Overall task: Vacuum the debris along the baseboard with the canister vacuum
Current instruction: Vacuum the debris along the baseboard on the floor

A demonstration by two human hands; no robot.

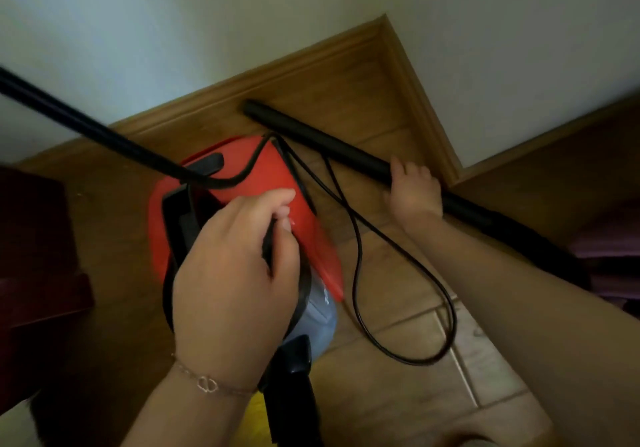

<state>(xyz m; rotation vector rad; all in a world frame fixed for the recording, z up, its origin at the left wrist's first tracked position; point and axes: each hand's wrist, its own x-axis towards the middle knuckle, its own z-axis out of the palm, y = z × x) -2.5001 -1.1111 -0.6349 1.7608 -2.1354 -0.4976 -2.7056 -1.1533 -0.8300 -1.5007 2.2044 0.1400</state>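
Note:
A red canister vacuum point(270, 176) with a bluish lower body stands on the tiled floor below me. My left hand point(235, 270) hovers over its top, fingers curled round a black cord or strap at the lid. My right hand point(414, 192) grips the black vacuum wand point(311, 134), which lies at a slant with its open tip close to the wooden baseboard point(277, 75). A thin black power cord point(356, 238) loops over the tiles between my arms. No debris is clear to me along the baseboard.
The baseboard turns a corner point(386, 22) in the white wall. A second black cable or pole point(86, 124) runs from the upper left to the vacuum. Dark red furniture point(34, 238) stands at the left; a dark object point(606, 256) sits at the right.

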